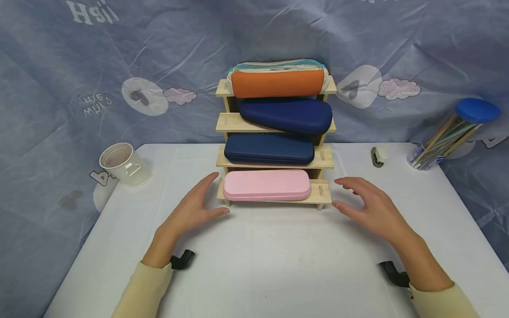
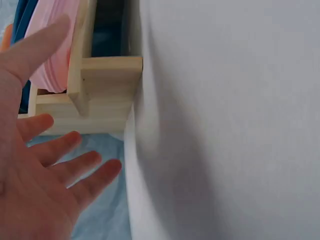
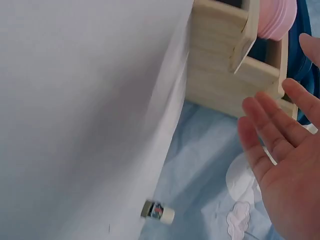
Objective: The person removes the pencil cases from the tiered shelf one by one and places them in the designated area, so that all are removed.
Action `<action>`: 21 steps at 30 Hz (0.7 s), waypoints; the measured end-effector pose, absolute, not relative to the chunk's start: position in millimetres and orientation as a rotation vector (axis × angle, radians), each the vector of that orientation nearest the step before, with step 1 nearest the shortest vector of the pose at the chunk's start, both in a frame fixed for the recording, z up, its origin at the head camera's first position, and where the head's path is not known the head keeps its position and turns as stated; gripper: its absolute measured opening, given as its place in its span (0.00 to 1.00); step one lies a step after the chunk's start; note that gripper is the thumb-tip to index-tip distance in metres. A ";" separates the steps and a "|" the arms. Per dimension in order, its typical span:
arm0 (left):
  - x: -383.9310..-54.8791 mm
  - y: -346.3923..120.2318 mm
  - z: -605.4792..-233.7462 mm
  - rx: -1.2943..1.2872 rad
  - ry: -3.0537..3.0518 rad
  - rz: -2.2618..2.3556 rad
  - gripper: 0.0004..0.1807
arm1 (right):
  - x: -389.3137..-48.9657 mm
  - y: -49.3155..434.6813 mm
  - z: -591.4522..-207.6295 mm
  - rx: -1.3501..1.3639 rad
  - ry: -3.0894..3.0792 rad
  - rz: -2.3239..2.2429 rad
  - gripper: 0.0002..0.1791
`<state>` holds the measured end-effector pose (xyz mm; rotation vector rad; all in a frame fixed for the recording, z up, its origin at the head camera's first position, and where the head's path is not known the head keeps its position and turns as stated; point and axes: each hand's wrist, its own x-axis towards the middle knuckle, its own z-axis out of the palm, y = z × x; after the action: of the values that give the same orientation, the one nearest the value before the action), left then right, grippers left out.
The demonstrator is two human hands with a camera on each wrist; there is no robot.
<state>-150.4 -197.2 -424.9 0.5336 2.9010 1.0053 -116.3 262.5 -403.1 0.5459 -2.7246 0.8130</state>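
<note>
A wooden stepped rack stands in the middle of the table with one case on each of its steps. The lowest step bears a pink hard case. Above it lie a navy rectangular case, a navy tapered case and, on top, an orange pencil pouch with white and light-blue trim. My left hand hovers by the rack's left end, fingers spread, palm toward it. At the right end my right hand hovers likewise, fingers loosely extended. Both hands hold nothing.
A cream metal cup stands at the table's left edge. Back right are a small white-and-dark item and a clear jar of sticks with a blue lid. A grey-blue printed cloth hangs behind the white table.
</note>
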 end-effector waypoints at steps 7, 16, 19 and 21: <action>-163.6 -191.9 -435.0 0.545 2.669 1.384 0.54 | -122.6 244.7 -405.1 0.595 -2.717 1.103 0.32; -172.8 -186.1 -448.6 0.434 2.261 1.836 0.47 | -131.0 219.5 -404.9 0.708 -2.744 1.237 0.41; -173.0 -184.9 -451.0 0.397 2.240 1.859 0.45 | -133.9 212.8 -402.9 0.724 -2.788 1.237 0.44; -171.0 -184.0 -449.2 0.393 2.245 1.866 0.44 | -136.7 208.8 -402.1 0.734 -2.811 1.218 0.46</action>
<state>-171.0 -184.0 -449.2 0.3932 2.2449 1.8658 -136.7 208.8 -402.1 0.7343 -2.8112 1.2177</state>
